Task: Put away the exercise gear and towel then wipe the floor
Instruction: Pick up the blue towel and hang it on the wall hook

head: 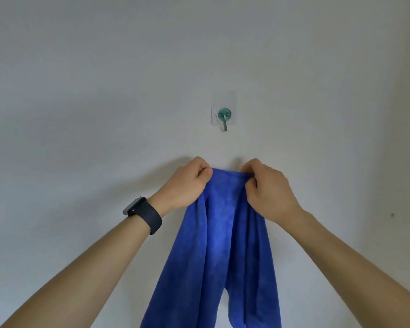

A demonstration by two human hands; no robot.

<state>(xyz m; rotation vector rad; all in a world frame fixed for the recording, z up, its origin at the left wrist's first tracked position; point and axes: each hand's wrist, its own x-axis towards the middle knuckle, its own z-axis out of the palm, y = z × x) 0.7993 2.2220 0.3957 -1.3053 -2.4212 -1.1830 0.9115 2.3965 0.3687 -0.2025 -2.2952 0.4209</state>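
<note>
At centre frame, just below the middle, both hands grip the top edge of a blue microfibre towel (219,235): left hand (189,183) with fingers curled round the left end of the bunched edge, thumb pressed against the cloth; right hand (268,192) pinching the right end, fingers folded over the fabric. A short span of edge runs between the two fists, slightly slack. Below them the cloth hangs in long folds, down past the bottom edge of the frame, splitting into two lobes near the bottom. A dark smartwatch (143,214) sits on the left wrist. Above the hands, near but apart from the towel, a clear adhesive wall hook with a teal round cap and small metal prong (224,116) is stuck to the plain white wall (81,79). Step in hand, by my reading: hanging the towel up, the putting-away part; floor wiping not yet begun. Next move likely calls for raising the held edge to the prong and catching cloth, or a loop if one exists (none visible), over it, then checking the small prong holds before letting go.
</note>
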